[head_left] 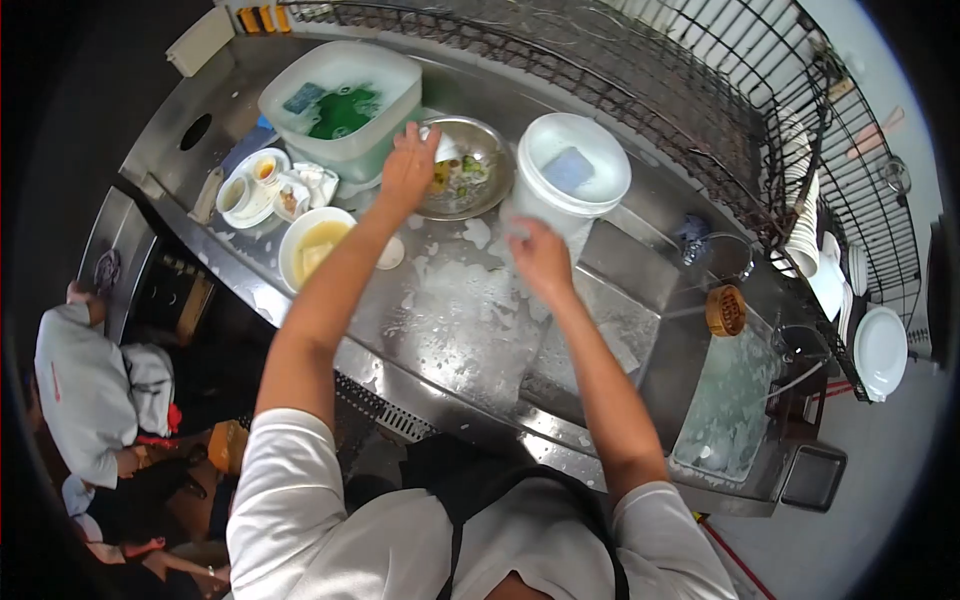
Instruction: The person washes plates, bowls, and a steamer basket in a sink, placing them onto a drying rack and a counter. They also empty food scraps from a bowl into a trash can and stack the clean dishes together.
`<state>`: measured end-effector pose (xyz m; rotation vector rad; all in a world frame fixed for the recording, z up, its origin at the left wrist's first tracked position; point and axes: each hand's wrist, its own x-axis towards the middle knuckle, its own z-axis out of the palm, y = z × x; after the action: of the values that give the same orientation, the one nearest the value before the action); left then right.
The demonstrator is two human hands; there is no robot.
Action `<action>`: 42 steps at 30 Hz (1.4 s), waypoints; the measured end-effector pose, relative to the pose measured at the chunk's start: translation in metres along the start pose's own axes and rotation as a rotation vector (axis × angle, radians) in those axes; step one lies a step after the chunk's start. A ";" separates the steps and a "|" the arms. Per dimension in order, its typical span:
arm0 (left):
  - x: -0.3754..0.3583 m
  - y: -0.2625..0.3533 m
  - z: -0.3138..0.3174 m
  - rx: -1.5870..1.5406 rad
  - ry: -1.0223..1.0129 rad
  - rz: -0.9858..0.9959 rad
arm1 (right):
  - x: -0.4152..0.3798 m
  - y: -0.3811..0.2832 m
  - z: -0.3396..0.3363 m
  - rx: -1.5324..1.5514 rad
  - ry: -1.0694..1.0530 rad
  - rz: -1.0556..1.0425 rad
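Observation:
My left hand (408, 168) reaches over the left rim of a round metal bowl (478, 205), its fingers closed on a small white item (440, 146) that is partly hidden. Green and yellow food scraps lie in the bowl. My right hand (540, 260), slightly blurred, is just in front of a white bucket (590, 207); its fingers are curled and nothing shows in them. In the bucket, a pale blue sponge (568, 169) lies in suds. Nearer me, on the left, stands a white bowl (287, 255) of yellowish liquid.
A square tub (390, 155) of green soapy water stands at the back left, beside a plate (262, 214) with small cups. Sinks (640, 370) lie to the right. A wire rack (660, 110) with stacked dishes hangs behind. Other people (85, 385) are at lower left.

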<state>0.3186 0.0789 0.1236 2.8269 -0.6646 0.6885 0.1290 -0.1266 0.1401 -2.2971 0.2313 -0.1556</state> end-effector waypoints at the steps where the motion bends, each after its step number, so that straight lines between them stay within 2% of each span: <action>1: 0.009 -0.005 0.010 0.056 -0.009 0.098 | -0.017 0.020 0.005 -0.014 0.002 0.015; 4: 0.023 -0.020 0.019 0.096 -0.034 0.246 | -0.068 0.058 -0.002 -0.033 0.038 -0.075; 6: 0.028 -0.030 0.029 0.113 0.081 0.095 | -0.084 0.086 -0.016 -0.043 0.126 0.005; 7: 0.026 -0.043 0.045 0.080 0.313 0.146 | -0.096 0.104 -0.028 -0.057 0.178 0.055; 8: 0.030 -0.035 0.036 -0.184 0.218 -0.181 | -0.103 0.126 -0.043 -0.181 0.253 0.036; 9: 0.028 -0.069 0.087 -0.169 0.531 -0.053 | -0.101 0.150 -0.062 -0.309 0.323 0.011; 10: 0.029 -0.071 0.079 -0.470 0.281 -0.427 | -0.094 0.170 -0.083 -0.437 0.386 -0.022; 11: 0.023 -0.058 0.055 -0.850 0.215 -0.572 | -0.085 0.181 -0.108 -0.561 0.425 -0.087; 12: 0.016 -0.014 0.012 -1.173 0.169 -0.883 | -0.073 0.189 -0.134 -0.681 0.453 -0.159; 13: -0.001 -0.014 0.025 -1.340 0.215 -0.854 | -0.062 0.194 -0.157 -0.920 0.411 -0.227; 14: -0.014 -0.006 0.024 -1.419 0.123 -0.916 | -0.050 0.202 -0.179 -1.154 0.359 -0.298; 15: -0.033 0.008 0.025 -1.546 0.094 -0.887 | -0.033 0.255 -0.189 -1.161 0.381 -0.233; 16: -0.047 0.044 0.001 -1.600 0.033 -0.997 | -0.025 0.307 -0.193 -1.162 0.401 -0.175; 17: -0.063 0.072 -0.010 -1.643 -0.042 -1.093 | -0.031 0.304 -0.207 -1.306 0.194 0.094; 18: -0.084 0.095 -0.015 -1.745 -0.172 -0.965 | -0.034 0.291 -0.219 -1.429 -0.026 0.358; 20: -0.112 0.162 -0.037 -1.775 -0.289 -1.029 | -0.034 0.275 -0.225 -1.080 -0.057 0.591; 21: -0.119 0.197 -0.048 -1.743 -0.340 -1.015 | -0.038 0.270 -0.221 -0.920 -0.003 0.598; 22: -0.128 0.222 -0.042 -1.810 -0.476 -0.986 | -0.043 0.266 -0.217 -0.760 0.053 0.601; 23: -0.134 0.249 -0.032 -1.853 -0.567 -0.947 | -0.051 0.258 -0.208 -0.624 0.181 0.494; 25: -0.140 0.312 -0.024 -1.832 -0.701 -1.002 | -0.067 0.244 -0.180 0.575 0.190 0.415; 27: -0.140 0.369 -0.006 -1.885 -0.916 -0.995 | -0.086 0.232 -0.163 0.769 0.169 0.371; 30: -0.148 0.455 0.043 -1.972 -1.199 -1.151 | -0.108 0.309 -0.141 0.638 0.434 0.436; 33: -0.153 0.523 0.086 -1.990 -1.381 -1.272 | -0.134 0.337 -0.166 0.670 0.771 0.802; 35: -0.159 0.555 0.108 -1.946 -1.425 -1.399 | -0.143 0.372 -0.169 0.472 0.810 0.791; 37: -0.169 0.576 0.125 -2.182 -1.325 -1.492 | -0.148 0.372 -0.174 0.292 0.832 0.814; 38: -0.175 0.583 0.133 -2.299 -1.260 -1.536 | -0.153 0.359 -0.177 0.192 0.832 0.707; 39: -0.186 0.590 0.145 -2.275 -1.041 -1.531 | -0.158 0.350 -0.177 0.096 0.830 0.601; 42: -0.213 0.592 0.163 -2.392 -0.746 -1.465 | -0.181 0.317 -0.172 -0.076 0.769 0.293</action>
<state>-0.0550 -0.4069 -0.0930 0.4614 0.5038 -0.9185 -0.1163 -0.4204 0.0128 -2.1433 0.9660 -0.8859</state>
